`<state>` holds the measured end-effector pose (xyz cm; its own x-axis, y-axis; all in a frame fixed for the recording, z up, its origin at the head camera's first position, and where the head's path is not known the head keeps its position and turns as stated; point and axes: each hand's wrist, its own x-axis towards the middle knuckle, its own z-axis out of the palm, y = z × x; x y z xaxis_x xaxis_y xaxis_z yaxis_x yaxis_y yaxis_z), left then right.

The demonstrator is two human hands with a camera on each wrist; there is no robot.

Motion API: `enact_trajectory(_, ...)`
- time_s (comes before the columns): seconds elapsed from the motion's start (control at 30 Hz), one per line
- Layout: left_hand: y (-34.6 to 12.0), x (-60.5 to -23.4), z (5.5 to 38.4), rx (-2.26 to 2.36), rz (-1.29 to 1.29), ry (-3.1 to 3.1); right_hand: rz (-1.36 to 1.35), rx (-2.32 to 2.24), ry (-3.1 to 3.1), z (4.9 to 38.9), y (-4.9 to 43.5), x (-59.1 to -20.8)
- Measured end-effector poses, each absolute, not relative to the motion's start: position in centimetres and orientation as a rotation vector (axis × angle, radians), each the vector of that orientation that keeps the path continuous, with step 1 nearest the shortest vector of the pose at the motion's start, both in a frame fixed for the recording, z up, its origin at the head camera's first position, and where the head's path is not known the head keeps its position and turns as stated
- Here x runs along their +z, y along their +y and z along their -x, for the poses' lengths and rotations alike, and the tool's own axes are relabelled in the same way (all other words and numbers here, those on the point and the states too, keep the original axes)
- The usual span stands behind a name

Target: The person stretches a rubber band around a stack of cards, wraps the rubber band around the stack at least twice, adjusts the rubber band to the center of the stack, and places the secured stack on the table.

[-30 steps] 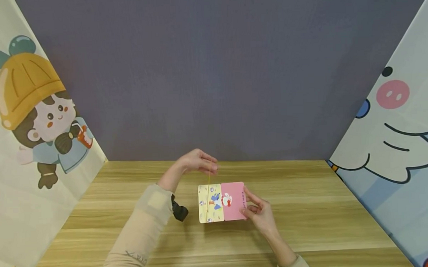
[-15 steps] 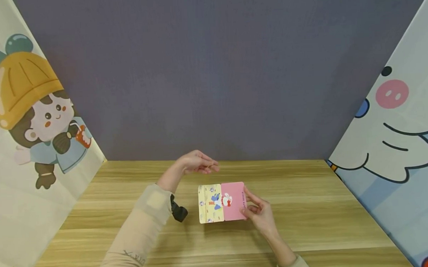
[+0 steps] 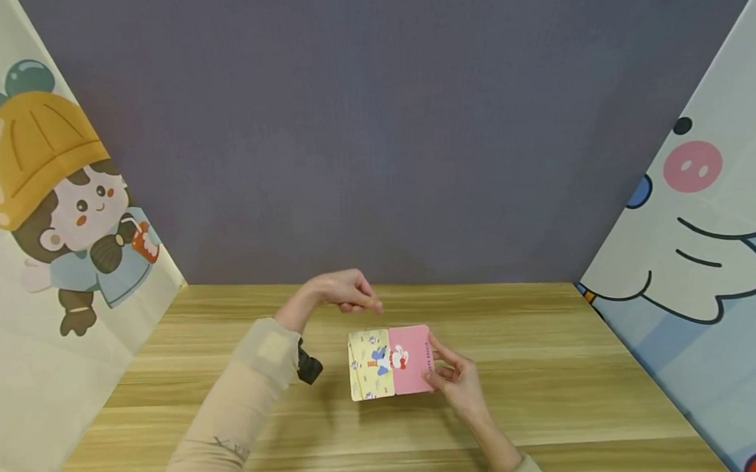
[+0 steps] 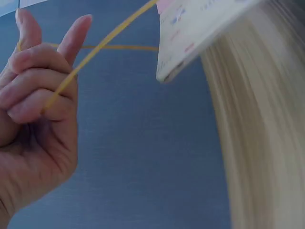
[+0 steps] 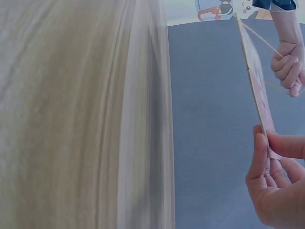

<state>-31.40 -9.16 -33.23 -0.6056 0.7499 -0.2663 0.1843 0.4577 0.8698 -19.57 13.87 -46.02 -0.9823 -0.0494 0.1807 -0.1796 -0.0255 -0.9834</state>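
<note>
A small, thin notebook (image 3: 410, 360) with a pink and yellow cartoon cover is held slightly tilted above the table. My right hand (image 3: 461, 382) pinches its pink end, thumb on the near face and fingers behind, as the right wrist view also shows. Just beyond the notebook's far edge is my left hand (image 3: 347, 291), apart from it. In the left wrist view, the curled fingers hold a yellow rubber band (image 4: 119, 28). Two strands run taut from that hand to the notebook (image 4: 190, 28). How the band passes round the notebook's back is hidden.
A wood-grain table (image 3: 546, 397) lies below both hands. Behind it rises a dark grey wall panel (image 3: 374, 139). Cartoon-printed sheets stand on the left (image 3: 19, 332) and right (image 3: 697, 252). A black strap piece (image 3: 309, 367) hangs at my left wrist.
My left hand has turned, its fingers curling in and pointing lower toward the notebook. The notebook has tilted and shifted slightly toward me. My right hand keeps its grip.
</note>
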Motion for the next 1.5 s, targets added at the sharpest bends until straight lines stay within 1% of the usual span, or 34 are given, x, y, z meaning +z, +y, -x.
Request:
enact_trajectory(0.13, -9.2, -32.7, 31.3, 0.98, -0.992, 2.072, -0.258, 2.162, -2.125, 19.6, 13.9, -46.0)
enact_trajectory(0.23, -9.2, -32.4, 31.1, 0.877, -1.095, 2.104, -0.256, 2.155, -2.134, 19.7, 14.0, -45.9)
enact_trajectory(0.5, -8.9, -31.7, 30.2, 0.563, -1.167, 2.322, -0.238, 2.167, -2.131, 19.7, 13.8, -46.0)
enact_trajectory(0.7, -8.4, -30.8, 29.2, 0.051, -1.279, 2.574, -0.236, 2.163, -2.121, 19.6, 13.6, -46.1)
enact_trajectory(0.83, -8.0, -30.5, 28.5, -0.18, -1.362, 2.622, -0.24, 2.16, -2.12, 19.6, 13.5, -46.0)
enact_trajectory(1.2, -7.5, -30.9, 27.2, -0.452, -1.563, 2.712, -0.21, 2.158, -2.123, 19.7, 13.6, -46.1)
enact_trajectory(1.37, -7.9, -31.1, 26.8, -0.371, -1.642, 2.775, -0.192, 2.143, -2.127, 19.8, 13.9, -46.2)
enact_trajectory(1.5, -8.4, -31.4, 26.4, -0.205, -1.596, 2.819, -0.171, 2.144, -2.115, 19.8, 14.0, -46.0)
